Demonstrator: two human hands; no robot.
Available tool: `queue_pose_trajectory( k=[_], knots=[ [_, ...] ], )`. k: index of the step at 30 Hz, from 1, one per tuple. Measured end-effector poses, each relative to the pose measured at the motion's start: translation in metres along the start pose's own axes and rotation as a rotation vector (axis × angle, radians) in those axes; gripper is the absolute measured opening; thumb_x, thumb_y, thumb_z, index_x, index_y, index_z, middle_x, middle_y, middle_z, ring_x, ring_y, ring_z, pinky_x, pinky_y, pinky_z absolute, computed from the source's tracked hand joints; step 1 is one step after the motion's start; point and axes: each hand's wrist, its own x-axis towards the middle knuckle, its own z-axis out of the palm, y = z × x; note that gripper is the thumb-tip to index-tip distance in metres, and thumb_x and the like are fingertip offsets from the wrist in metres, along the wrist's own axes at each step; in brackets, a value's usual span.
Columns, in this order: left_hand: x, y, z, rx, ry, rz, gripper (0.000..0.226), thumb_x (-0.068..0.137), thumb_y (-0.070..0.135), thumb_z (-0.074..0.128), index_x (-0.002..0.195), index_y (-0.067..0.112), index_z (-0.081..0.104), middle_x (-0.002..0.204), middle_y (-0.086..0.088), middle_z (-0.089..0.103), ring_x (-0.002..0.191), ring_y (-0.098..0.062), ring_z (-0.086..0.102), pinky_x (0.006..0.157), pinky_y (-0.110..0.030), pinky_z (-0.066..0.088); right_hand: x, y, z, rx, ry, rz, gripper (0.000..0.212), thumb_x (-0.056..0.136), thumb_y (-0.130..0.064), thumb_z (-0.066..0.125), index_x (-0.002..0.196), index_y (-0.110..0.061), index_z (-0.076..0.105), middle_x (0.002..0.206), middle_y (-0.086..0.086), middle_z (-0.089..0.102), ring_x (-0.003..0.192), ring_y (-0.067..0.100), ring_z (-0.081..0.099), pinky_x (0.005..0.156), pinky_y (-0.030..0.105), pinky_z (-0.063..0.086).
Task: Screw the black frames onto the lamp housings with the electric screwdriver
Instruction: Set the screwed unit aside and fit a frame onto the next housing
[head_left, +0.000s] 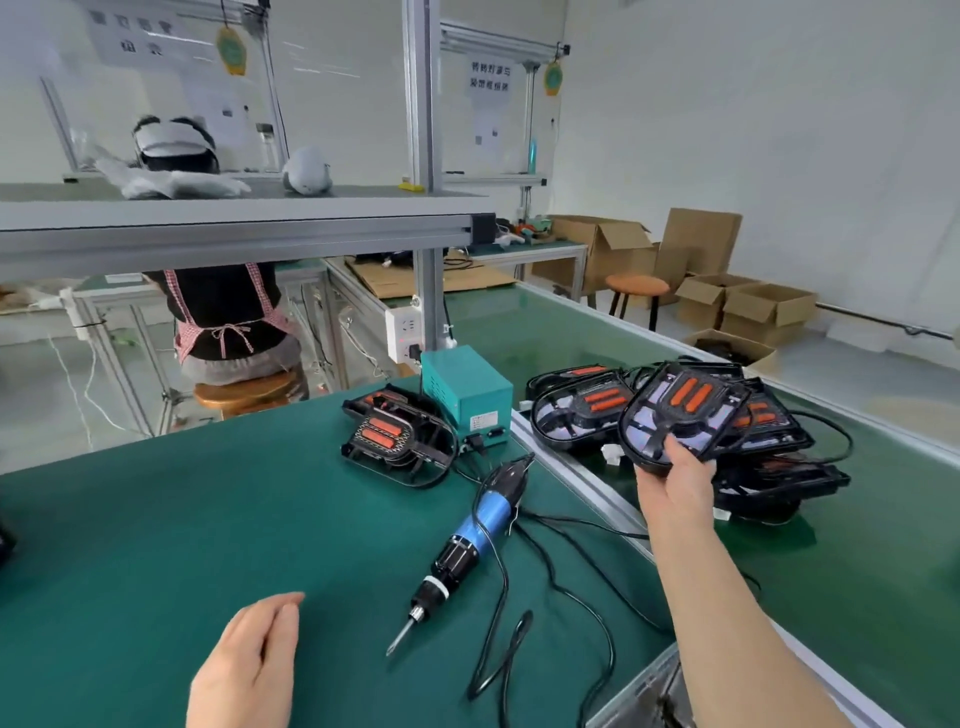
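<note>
My right hand (675, 483) grips the lower edge of a lamp housing with a black frame (680, 410), raised and tilted above a pile of similar housings (582, 410) on the conveyor at the right. Another stack of black-framed lamp housings (397, 436) lies on the green mat in front of me. The electric screwdriver (467, 540), blue-bodied with its bit pointing toward me, lies on the mat between my hands, its black cable looping beside it. My left hand (249, 670) rests near the mat's front edge, fingers loosely together, holding nothing.
A teal power box (467, 392) stands behind the screwdriver beside a white socket strip (405, 332). An aluminium rail (576, 478) separates the mat from the conveyor. A person sits on a wooden stool (244, 389) at the bench beyond. Cardboard boxes (753, 306) stand at the far right.
</note>
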Motion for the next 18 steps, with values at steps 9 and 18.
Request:
queue_pose_trajectory(
  k=[9, 18],
  knots=[
    [0.000, 0.004, 0.001, 0.047, 0.018, 0.033, 0.024, 0.096, 0.009, 0.060, 0.093, 0.030, 0.072, 0.096, 0.013, 0.068, 0.090, 0.023, 0.050, 0.071, 0.010, 0.029, 0.027, 0.006, -0.010, -0.564, 0.209, 0.111, 0.038, 0.098, -0.013, 0.064, 0.133, -0.005, 0.052, 0.141, 0.013, 0.054, 0.124, 0.026, 0.055, 0.109, 0.044, 0.045],
    [-0.001, 0.001, 0.001, 0.030, -0.011, 0.023, 0.025, 0.097, 0.012, 0.060, 0.090, 0.033, 0.070, 0.100, 0.010, 0.068, 0.090, -0.011, 0.056, 0.078, -0.001, 0.035, 0.041, 0.002, -0.010, -0.741, 0.172, 0.050, 0.067, 0.086, -0.017, 0.081, 0.143, -0.008, 0.048, 0.109, 0.005, 0.055, 0.099, 0.022, 0.051, 0.090, 0.034, 0.048]
  ],
)
